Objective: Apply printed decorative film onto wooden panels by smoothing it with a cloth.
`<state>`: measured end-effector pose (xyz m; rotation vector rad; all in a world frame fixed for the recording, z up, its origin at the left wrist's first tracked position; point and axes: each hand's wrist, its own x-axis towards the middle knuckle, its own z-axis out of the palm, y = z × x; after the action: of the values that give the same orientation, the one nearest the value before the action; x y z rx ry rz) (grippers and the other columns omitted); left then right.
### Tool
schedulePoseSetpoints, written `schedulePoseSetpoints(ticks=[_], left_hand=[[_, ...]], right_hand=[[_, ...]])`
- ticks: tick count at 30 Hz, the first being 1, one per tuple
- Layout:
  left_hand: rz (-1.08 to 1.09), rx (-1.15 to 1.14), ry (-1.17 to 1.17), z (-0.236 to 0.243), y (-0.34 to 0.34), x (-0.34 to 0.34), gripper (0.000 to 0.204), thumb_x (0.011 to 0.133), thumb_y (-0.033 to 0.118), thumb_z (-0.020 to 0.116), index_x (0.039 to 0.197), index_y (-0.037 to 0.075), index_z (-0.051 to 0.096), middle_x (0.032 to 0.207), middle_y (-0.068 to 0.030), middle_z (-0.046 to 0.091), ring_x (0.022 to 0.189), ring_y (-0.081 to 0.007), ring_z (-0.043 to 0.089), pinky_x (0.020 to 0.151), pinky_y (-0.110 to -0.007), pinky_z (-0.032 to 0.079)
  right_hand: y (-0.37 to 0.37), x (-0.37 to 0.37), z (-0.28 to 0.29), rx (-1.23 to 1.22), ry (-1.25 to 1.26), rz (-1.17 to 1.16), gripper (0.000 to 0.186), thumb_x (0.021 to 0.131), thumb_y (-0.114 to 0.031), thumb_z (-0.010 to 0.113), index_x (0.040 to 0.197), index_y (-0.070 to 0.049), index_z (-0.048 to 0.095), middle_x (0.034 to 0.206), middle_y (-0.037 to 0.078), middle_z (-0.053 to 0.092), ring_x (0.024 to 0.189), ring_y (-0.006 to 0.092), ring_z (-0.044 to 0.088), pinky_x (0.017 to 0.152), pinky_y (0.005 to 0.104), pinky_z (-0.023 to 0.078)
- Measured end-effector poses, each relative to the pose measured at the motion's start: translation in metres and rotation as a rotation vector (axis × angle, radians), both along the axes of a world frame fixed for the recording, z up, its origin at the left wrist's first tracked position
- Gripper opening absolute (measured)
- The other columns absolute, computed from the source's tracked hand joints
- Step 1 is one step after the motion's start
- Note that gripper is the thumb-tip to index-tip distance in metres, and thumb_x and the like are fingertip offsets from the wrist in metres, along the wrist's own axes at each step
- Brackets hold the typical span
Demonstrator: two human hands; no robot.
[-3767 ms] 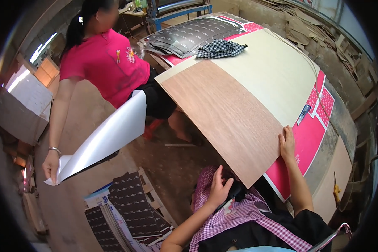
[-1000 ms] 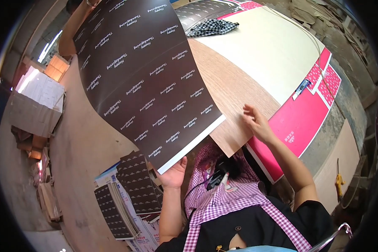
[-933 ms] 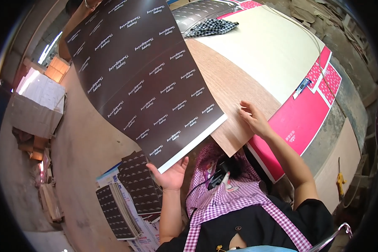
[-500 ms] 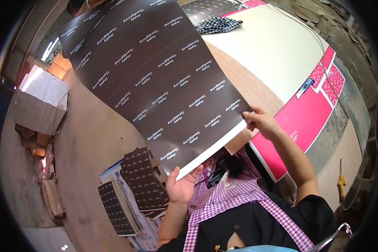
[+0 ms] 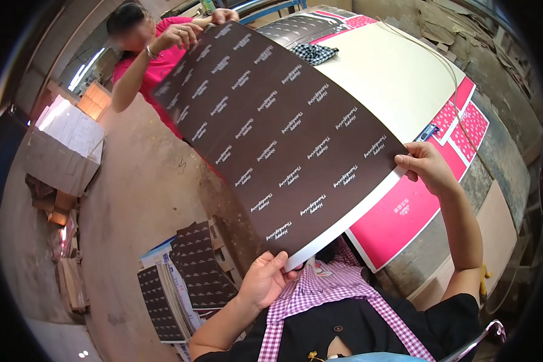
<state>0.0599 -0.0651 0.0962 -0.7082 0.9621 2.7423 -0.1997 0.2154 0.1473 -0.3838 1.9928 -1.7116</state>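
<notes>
A large dark brown printed paper sheet (image 5: 271,130) with rows of white lettering and a white border along its near edge is held up in front of me. My left hand (image 5: 266,280) pinches its near left corner, thumb on top. My right hand (image 5: 427,166) grips the near right corner between thumb and fingers. At the far end a co-worker (image 5: 148,57) in a pink top holds the sheet's far edge with both hands. Beneath the sheet's right side lie a cream board (image 5: 398,75) and a pink printed sheet (image 5: 398,226).
A checked cloth (image 5: 315,53) and a blue cutter-like tool (image 5: 427,133) lie on the worktable. Stacks of brown printed sheets (image 5: 202,265) stand on the floor at lower left. White cartons (image 5: 66,139) are piled at far left. A thin cord (image 5: 458,114) bends across the table's right side.
The sheet has swung to the right, and both my hands have moved right with it. The co-worker's head and arms have come into view behind its far end.
</notes>
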Motion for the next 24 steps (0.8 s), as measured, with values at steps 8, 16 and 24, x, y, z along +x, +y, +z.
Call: schedulePoseSetpoints(ticks=[8, 16, 24], left_hand=[[-0.035, -0.065, -0.002, 0.039, 0.009, -0.005, 0.020, 0.090, 0.017, 0.059, 0.106, 0.006, 0.055, 0.095, -0.0054, 0.063, 0.080, -0.0152, 0.060, 0.066, -0.025, 0.046], [-0.095, 0.032, 0.027, 0.046, 0.002, -0.008, 0.018, 0.094, 0.023, 0.053, 0.106, 0.009, 0.054, 0.101, -0.0019, 0.062, 0.083, -0.0120, 0.058, 0.066, -0.023, 0.043], [0.051, 0.017, 0.038, 0.051, 0.010, -0.028, 0.014, 0.094, 0.022, 0.053, 0.105, 0.013, 0.053, 0.097, 0.0019, 0.062, 0.083, -0.0083, 0.058, 0.065, -0.021, 0.044]], right_hand=[[0.004, -0.003, 0.039, 0.257, 0.119, 0.056, 0.014, 0.085, -0.010, 0.059, 0.086, 0.003, 0.066, 0.060, -0.003, 0.051, 0.050, 0.0034, 0.044, 0.044, 0.0196, 0.035], [0.003, -0.012, 0.047, 0.159, 0.082, 0.056, 0.010, 0.083, -0.004, 0.058, 0.090, 0.002, 0.056, 0.065, 0.000, 0.053, 0.052, 0.0045, 0.046, 0.044, 0.0186, 0.036], [0.010, -0.032, 0.027, 0.084, -0.037, 0.015, 0.009, 0.085, -0.012, 0.059, 0.084, -0.005, 0.054, 0.064, -0.002, 0.050, 0.051, 0.0059, 0.045, 0.045, 0.0197, 0.036]])
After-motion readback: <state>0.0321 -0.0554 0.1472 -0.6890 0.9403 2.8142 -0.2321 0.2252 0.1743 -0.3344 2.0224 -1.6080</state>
